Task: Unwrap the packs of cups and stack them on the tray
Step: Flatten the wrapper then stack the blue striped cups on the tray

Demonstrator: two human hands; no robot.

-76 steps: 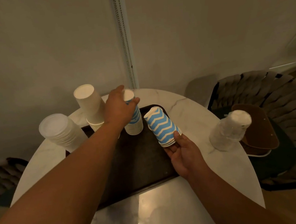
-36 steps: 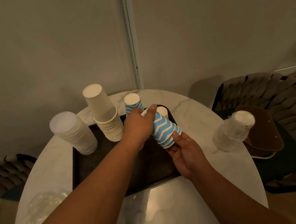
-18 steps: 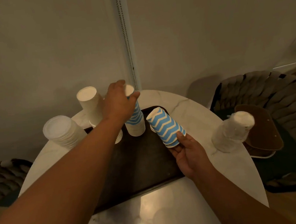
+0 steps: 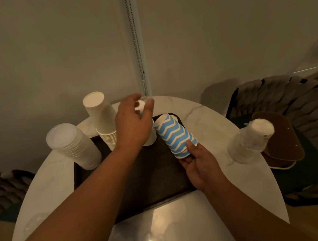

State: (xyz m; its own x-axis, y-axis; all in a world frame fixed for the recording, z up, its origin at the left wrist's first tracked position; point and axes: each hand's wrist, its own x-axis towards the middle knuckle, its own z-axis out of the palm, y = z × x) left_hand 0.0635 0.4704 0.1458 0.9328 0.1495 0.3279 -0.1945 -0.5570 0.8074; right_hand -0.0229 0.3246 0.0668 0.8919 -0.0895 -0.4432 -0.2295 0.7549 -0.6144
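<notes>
Left grip [image 4: 133, 123] pinching top of blue zigzag cup stack [image 4: 149, 139] standing on tray [image 4: 145, 180] | right grip [image 4: 200, 163] clamped on tilted zigzag stack [image 4: 175, 134] | tray also holds white cups [image 4: 101, 118], lids [image 4: 72, 147] | wrapped pack [image 4: 250, 142] on desk [image 4: 214, 222]

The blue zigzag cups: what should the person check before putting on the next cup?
1. Right hand grips the tilted blue zigzag stack: ok.
2. Left hand is over the upright stack on the tray: ok.
3. Left hand has let go of the top cup: cannot tell.
4. Tray has bare room: ok.
5. Wrapped pack on the table unwrapped: not ok.
</notes>
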